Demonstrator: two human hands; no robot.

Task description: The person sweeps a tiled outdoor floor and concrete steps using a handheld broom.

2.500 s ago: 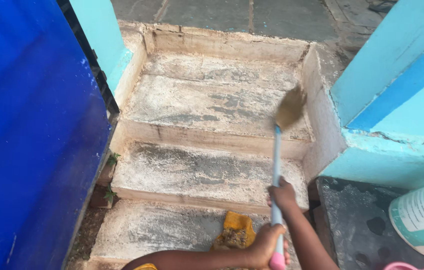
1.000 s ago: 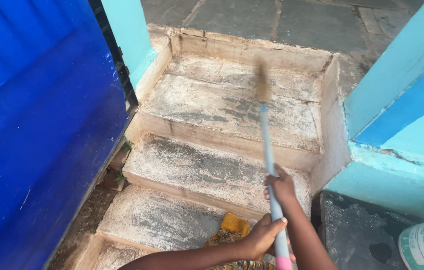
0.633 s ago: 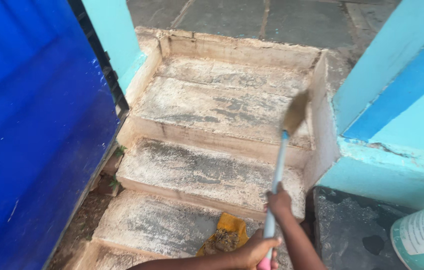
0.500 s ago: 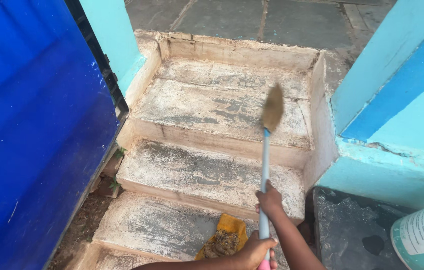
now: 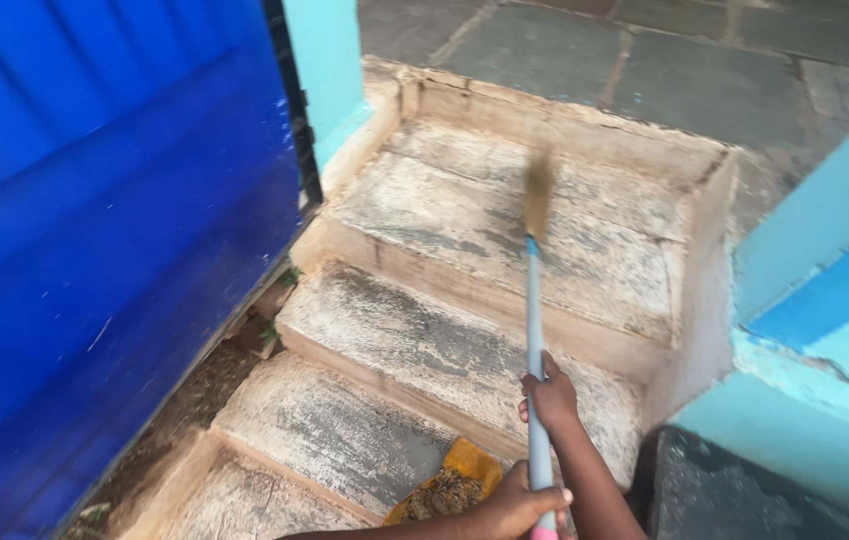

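Gripping the long light-blue broom handle (image 5: 533, 340) with both hands. My right hand (image 5: 549, 393) is wrapping around the shaft higher up, fingers closing fully on it. My left hand (image 5: 517, 503) is clamping the same shaft lower down, just above the pink end cap (image 5: 545, 534) at the bottom edge of the view. The 2 hands are sitting near each other on the handle, not touching.

The handle is running nearly straight up the view, away from me. The tan bristle head (image 5: 539, 186) is hanging over the farthest wide step of the dusty grey-white concrete steps (image 5: 415, 340); it is motion-blurred, so I'm not able to tell whether the bristles are touching the surface.

I'm counting about 4 treads, all coated in pale dust with darker patches showing through. A yellow patterned cloth (image 5: 450, 482) is showing on a near step, just left of my left hand. The big glossy blue metal door (image 5: 95, 250) is filling the left side, standing open along the steps. A turquoise painted wall (image 5: 825, 330) is bordering the right side, and grey stone paving slabs (image 5: 665, 70) are lying beyond the far end of the steps.
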